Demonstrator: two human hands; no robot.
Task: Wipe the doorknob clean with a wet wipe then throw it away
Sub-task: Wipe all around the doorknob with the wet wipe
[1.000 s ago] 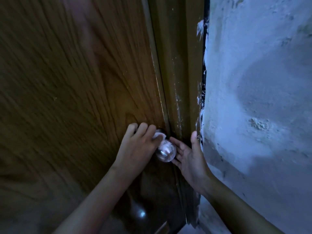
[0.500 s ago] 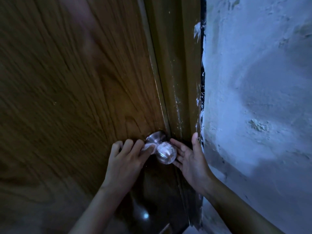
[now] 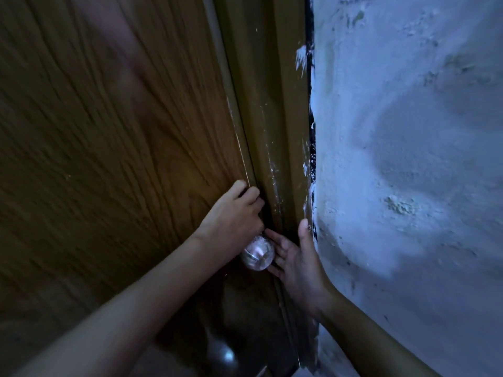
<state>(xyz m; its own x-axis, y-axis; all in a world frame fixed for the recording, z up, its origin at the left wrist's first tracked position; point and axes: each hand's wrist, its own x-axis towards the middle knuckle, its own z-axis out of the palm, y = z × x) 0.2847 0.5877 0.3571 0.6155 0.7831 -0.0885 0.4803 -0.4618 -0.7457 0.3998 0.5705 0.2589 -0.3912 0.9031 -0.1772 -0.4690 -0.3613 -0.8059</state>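
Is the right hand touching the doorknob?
Touching. In the head view the right hand's open fingers lie against the right side of the doorknob, with no gap visible between them.

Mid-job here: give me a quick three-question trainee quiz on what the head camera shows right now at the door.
1. True or false: the right hand is closed in a fist around the doorknob.
2. Which hand is curled above the knob, at its neck by the door edge? A) left hand B) right C) neither
3. Fill in: right of the door frame is a rough, pale ____.

Key: 1 false, it is open with fingers spread beside the knob. 2 A. 3 wall.
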